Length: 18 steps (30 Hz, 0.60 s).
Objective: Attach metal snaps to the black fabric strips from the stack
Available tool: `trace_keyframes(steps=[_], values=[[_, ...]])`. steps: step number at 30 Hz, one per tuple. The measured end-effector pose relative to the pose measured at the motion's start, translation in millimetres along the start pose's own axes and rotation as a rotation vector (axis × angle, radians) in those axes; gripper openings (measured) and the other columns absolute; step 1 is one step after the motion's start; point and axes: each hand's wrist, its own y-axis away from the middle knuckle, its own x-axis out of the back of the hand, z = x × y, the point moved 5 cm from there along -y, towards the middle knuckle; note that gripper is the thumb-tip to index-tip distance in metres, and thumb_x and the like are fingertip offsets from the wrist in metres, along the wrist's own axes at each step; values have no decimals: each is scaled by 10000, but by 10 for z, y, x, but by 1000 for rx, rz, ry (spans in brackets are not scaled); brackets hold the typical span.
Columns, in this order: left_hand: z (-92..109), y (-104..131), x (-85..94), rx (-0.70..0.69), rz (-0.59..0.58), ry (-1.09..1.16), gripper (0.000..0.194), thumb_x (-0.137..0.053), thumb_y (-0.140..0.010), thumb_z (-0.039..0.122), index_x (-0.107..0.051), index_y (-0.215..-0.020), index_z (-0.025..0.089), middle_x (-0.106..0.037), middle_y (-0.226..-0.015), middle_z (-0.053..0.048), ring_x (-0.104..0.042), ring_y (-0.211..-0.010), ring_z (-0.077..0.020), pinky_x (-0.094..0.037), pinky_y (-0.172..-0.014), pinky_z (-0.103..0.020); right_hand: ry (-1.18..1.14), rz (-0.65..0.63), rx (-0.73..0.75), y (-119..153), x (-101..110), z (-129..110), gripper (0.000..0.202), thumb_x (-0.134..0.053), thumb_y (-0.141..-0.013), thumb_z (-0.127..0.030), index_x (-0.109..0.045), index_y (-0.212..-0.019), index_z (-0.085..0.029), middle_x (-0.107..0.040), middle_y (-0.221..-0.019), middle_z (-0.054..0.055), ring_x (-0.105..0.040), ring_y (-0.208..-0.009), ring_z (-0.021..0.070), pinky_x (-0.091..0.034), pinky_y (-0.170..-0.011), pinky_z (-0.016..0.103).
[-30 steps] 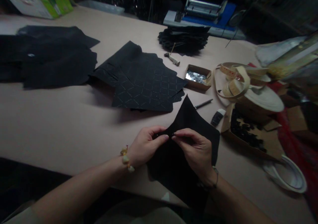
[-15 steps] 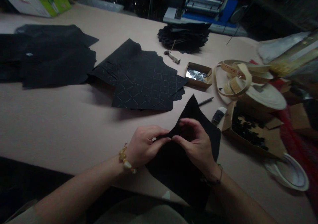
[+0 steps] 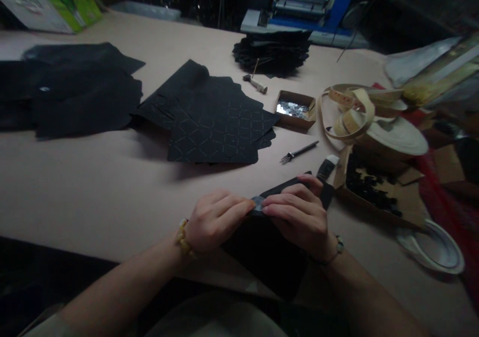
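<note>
The pointed corner of the black sheet (image 3: 269, 262), raised half a second ago, has dropped and folded over, and a round grey disc (image 3: 258, 203) now shows between the fingertips at the fold. The left hand (image 3: 217, 221) is narrowed in a pinch on the sheet at the disc's left side; the right hand (image 3: 301, 216) is curled over the sheet, fingertips against the disc's right side. Whether anything lies under the fingers cannot be told. The sheet is at the table's (image 3: 112, 187) near edge, its lower part in front of the person. With the corner down, the pronged tool (image 3: 300, 151) lies in full view beyond the right hand. The change suggests that the handling now centres on the disc, both hands apparently steadying it against the sheet.
</note>
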Motion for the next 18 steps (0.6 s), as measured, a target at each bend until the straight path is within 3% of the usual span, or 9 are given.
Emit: trace_keyframes(steps=[9,13,18], values=[[46,14,6,-128,-9,-82,152,-474,-929,104,-600,-1013,100,-668,-776,-72,-564,-684,-170,-474,-654,-310,-80,15,-6,9,-3,-13,141,-600,-879,-114,-658,-858,-241,-734,-862,-33,-567,-764,138,-339,-1000,441],[14,15,-14,-88,-1,-44,106,-537,-900,118,-596,-986,137,-662,-765,-47,-552,-673,-157,-465,-653,-296,-62,-12,44,-11,14,-55,153,-556,-894,-113,-647,-845,-227,-735,-860,-32,-544,-702,123,-346,-948,416],[-24,-17,-23,-18,-41,128,147,-539,-922,187,-576,-1062,160,-682,-961,-79,-607,-831,-176,-506,-751,-322,-50,-40,72,-17,21,-69,167,-542,-898,-108,-641,-831,-223,-731,-850,-38,-526,-676,114,-346,-913,403]])
